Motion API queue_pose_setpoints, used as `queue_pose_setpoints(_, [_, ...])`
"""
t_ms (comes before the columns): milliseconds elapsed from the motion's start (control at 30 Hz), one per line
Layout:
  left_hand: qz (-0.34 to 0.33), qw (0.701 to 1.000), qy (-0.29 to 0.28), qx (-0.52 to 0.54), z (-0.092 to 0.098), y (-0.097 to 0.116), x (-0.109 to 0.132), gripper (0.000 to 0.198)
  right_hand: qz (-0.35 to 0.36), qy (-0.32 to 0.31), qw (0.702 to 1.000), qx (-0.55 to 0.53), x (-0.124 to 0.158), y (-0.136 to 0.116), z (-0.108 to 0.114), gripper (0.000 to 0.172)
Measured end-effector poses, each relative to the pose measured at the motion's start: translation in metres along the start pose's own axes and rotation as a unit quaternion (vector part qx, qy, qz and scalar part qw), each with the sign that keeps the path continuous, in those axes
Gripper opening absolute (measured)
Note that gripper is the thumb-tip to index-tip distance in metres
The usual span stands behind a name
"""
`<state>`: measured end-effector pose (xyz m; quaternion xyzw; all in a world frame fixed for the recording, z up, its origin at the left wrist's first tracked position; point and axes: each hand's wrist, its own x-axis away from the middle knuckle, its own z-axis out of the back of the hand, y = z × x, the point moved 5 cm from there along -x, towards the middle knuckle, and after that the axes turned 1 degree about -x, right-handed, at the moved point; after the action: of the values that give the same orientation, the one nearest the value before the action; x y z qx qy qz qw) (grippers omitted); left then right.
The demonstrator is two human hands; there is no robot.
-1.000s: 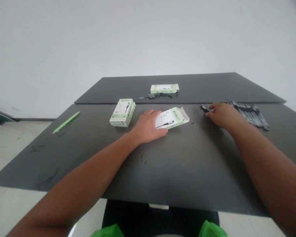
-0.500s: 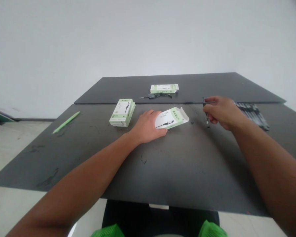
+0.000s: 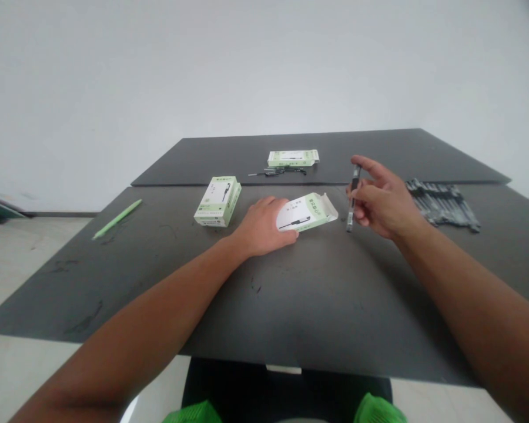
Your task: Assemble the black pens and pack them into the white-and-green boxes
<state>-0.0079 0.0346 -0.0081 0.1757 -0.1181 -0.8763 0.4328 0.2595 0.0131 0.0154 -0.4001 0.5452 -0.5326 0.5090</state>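
My left hand [image 3: 267,228] is wrapped round the rear end of a white and green pen box [image 3: 306,212], whose open flap faces right. In my right hand [image 3: 379,202] a dark pen [image 3: 353,198] with a clear lower end stands nearly upright, pinched between the fingers, a little to the right of the box's flap. Right of that hand lies a row of many similar pens [image 3: 445,204], side by side on the grey table [image 3: 300,294]. How full the held box is cannot be seen.
Another white and green box [image 3: 218,201] lies left of my left hand. At the back are a flat box [image 3: 293,158] and several loose thin black pieces [image 3: 282,171]. A light green pen [image 3: 117,219] lies at the left. A seam crosses the table.
My right hand has moved left with the pen, nearer the box's open flap, uncovering more of the pen row. My left hand and the box have hardly moved.
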Motion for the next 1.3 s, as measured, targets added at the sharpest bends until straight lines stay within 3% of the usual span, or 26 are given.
queue_pose_setpoints(200, [0.004,1.0,-0.007,0.003,0.001,0.002,0.0,0.061,0.022,0.063,0.995,-0.072,-0.002,-0.003,0.0,0.078])
queue_pose_setpoints(400, [0.002,1.0,-0.006,-0.001,0.0,0.002,0.0,0.063,0.056,0.125,0.991,0.008,-0.002,0.005,0.007,0.079])
queue_pose_setpoints(600, [0.004,1.0,0.0,0.001,0.0,0.003,-0.001,0.062,0.053,0.074,0.995,0.051,-0.005,0.017,0.001,0.084])
queue_pose_setpoints(800, [0.001,1.0,0.004,-0.006,-0.001,0.003,-0.002,0.063,0.062,0.038,0.997,0.036,-0.009,0.025,-0.004,0.05])
queue_pose_setpoints(967, [0.0,1.0,0.003,-0.006,0.0,0.004,-0.002,0.061,0.029,-0.007,0.997,0.067,-0.008,0.028,-0.006,0.025])
queue_pose_setpoints(1300, [0.001,1.0,0.002,-0.007,0.0,0.004,-0.001,0.064,0.04,-0.12,0.977,0.169,-0.002,0.02,-0.012,0.032])
